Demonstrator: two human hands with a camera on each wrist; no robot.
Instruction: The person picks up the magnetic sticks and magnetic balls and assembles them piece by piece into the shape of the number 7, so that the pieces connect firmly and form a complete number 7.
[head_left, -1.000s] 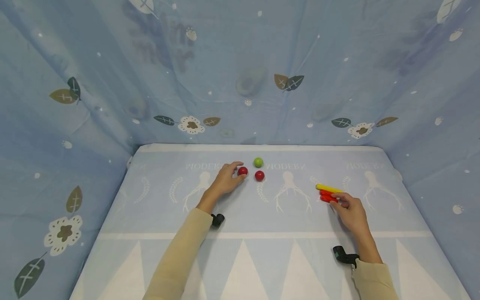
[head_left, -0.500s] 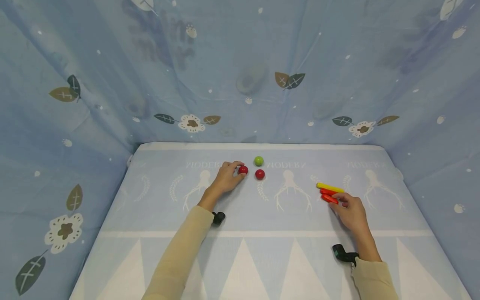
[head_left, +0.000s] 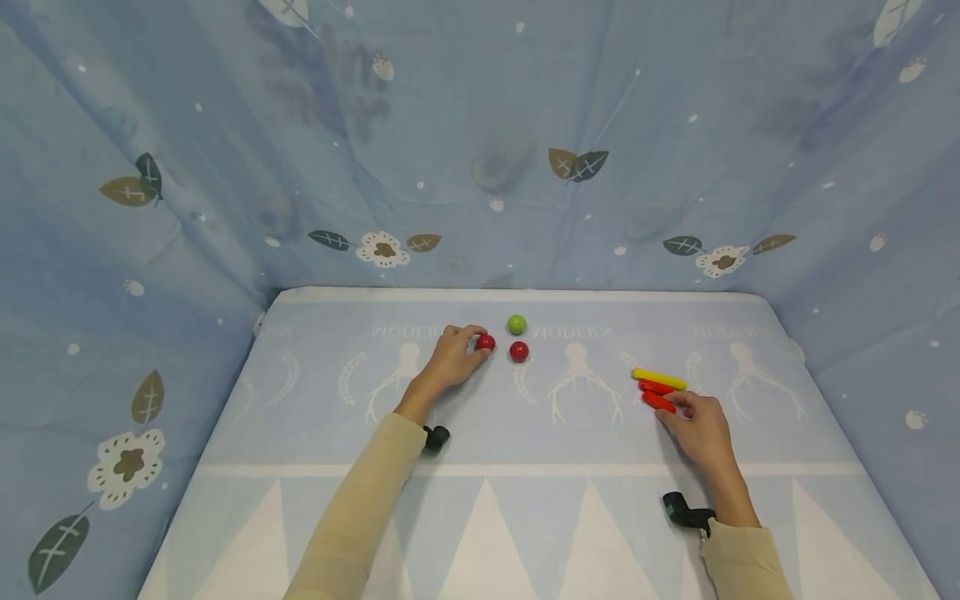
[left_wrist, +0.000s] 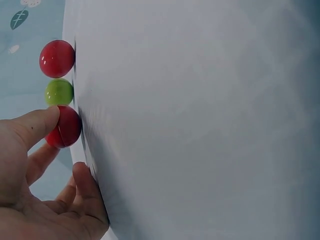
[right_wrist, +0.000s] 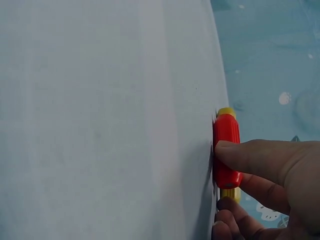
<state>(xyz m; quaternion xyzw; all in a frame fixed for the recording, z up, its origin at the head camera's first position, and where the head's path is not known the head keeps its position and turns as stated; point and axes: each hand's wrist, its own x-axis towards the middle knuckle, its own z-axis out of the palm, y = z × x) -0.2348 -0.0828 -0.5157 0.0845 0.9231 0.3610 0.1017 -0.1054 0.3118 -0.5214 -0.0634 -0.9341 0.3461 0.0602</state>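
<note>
Near the far middle of the table, my left hand (head_left: pixel 452 360) pinches a glossy red ball (head_left: pixel 486 342) between thumb and fingers; in the left wrist view the thumb lies on the red ball (left_wrist: pixel 67 127). A second red ball (head_left: pixel 519 352) sits just right of it, with a smaller green ball (head_left: pixel 517 325) behind. On the right, my right hand (head_left: pixel 701 429) holds a short red ribbed stick (head_left: pixel 658 402) by its right end, thumb on the near side. Another red stick (head_left: pixel 657 387) and a longer yellow stick (head_left: pixel 659 378) lie beyond, partly hidden in the right wrist view.
The things lie on a table with a pale patterned cover (head_left: pixel 480 433). A blue printed curtain (head_left: pixel 480 167) hangs along its back and both sides. Dark devices (head_left: pixel 686 511) are strapped at the wrists.
My right hand has shifted slightly toward me, and the nearer red stick has turned a little and come apart from the other red stick. The left hand stays at the red ball.
</note>
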